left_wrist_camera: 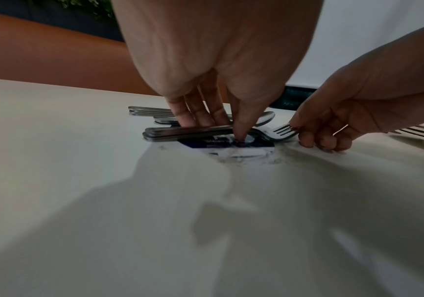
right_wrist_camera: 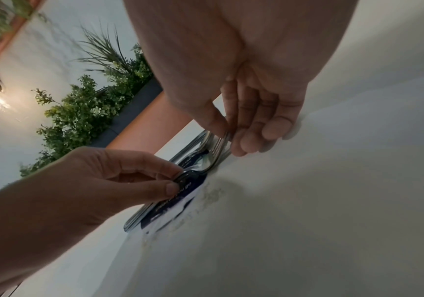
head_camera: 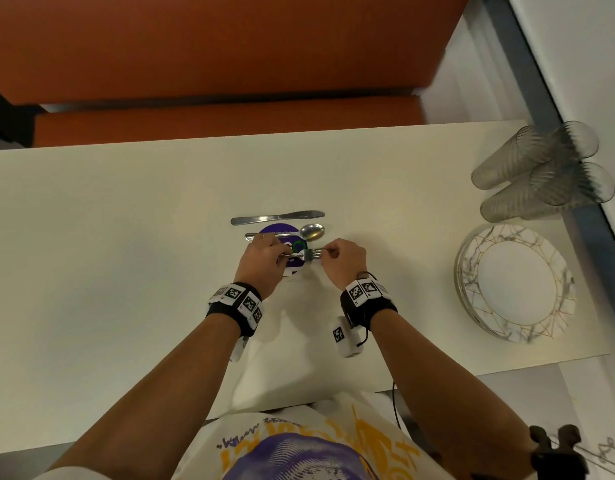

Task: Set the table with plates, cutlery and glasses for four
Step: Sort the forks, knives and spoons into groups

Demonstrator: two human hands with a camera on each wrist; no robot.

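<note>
Nearest, a printed shirt (head_camera: 309,448) against the worktop (head_camera: 91,258) edge, both forearms banded with black-and-white marker tags. Left hand (head_camera: 261,261), grip closed, thumb and fingers pinching the handles of a stack of forks (left_wrist_camera: 193,131) lying flat on the worktop. Right hand (head_camera: 344,259), grip closed too, thumb and forefinger nipping the tines at the other end; remaining fingertips touched down on the surface. Lay across a round purple sticker (head_camera: 281,233), partly hidden under the left hand. Just beyond the forks, a spoon (head_camera: 311,232), then a knife (head_camera: 278,217), both parallel to them. Well off to the right, stacked marbled plates (head_camera: 517,282) with gold lines, and past them ribbed glasses (head_camera: 541,171) standing close together at the worktop's end. Cream, matt worktop. Farther still, an orange bench seat (head_camera: 212,64), white wall, green plants (right_wrist_camera: 86,112) behind
</note>
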